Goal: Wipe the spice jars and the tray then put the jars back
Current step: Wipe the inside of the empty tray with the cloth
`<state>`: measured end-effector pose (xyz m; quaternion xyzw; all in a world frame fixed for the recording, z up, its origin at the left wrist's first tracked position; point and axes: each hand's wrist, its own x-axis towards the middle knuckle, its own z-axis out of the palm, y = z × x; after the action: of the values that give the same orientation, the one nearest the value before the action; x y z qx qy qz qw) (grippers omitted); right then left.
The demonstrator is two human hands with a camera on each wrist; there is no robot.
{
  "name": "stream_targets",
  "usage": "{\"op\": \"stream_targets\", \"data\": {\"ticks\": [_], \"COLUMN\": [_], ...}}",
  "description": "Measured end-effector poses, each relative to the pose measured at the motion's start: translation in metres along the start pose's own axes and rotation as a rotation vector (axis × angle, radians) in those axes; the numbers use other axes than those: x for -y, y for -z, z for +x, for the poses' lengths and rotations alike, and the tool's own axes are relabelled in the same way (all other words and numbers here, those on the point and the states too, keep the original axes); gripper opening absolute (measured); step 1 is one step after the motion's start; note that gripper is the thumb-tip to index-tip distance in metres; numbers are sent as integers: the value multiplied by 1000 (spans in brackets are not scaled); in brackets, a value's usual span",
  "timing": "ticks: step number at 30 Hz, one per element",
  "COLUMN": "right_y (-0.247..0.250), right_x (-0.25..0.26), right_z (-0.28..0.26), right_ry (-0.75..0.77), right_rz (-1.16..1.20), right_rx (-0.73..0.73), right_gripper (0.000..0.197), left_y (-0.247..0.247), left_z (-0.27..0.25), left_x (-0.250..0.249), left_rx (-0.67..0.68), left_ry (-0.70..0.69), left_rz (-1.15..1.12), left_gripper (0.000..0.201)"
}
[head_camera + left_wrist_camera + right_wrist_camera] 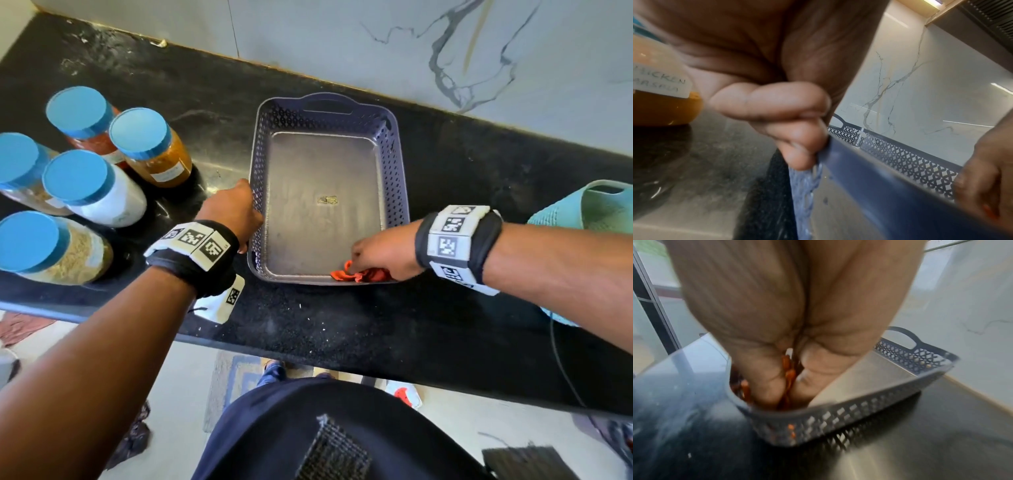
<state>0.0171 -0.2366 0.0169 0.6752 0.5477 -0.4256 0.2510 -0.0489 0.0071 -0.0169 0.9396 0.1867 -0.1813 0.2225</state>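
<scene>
A grey-purple perforated tray point(394, 161) sits in the middle of the black counter with no jars in it. My left hand point(236, 209) grips its left rim point(859, 164), fingers point(789, 129) curled over the edge. Inside the tray's near right corner my right hand point(383, 253) holds an orange cloth point(359, 275) pressed against the floor; the cloth point(788, 374) shows between the fingers. Several blue-lidded spice jars stand at the left, among them an orange-filled one point(154, 147), a white one point(92, 188) and a grainy one point(51, 250).
A small scrap or sticker point(328, 200) lies on the tray floor. A teal basket point(589, 209) stands at the right edge. A marble-pattern wall point(411, 51) backs the counter. The counter's front edge point(308, 353) runs close to my body.
</scene>
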Motion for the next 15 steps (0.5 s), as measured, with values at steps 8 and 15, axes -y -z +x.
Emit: {"op": "stream_targets", "data": {"ticks": [8,15], "right_y": [-20,-15], "right_x": [-6,10], "right_z": [-4,22], "right_ry": [-87,-206], "right_rz": [26,471], "right_rx": [-236,-407], "right_gripper": [31,39], "left_y": [22,15], "left_z": [15,-28], "left_x": [-7,9], "left_rx": [62,-326], "left_ry": [-19,48], "left_rz": [-325,-405], "left_gripper": [50,66]}}
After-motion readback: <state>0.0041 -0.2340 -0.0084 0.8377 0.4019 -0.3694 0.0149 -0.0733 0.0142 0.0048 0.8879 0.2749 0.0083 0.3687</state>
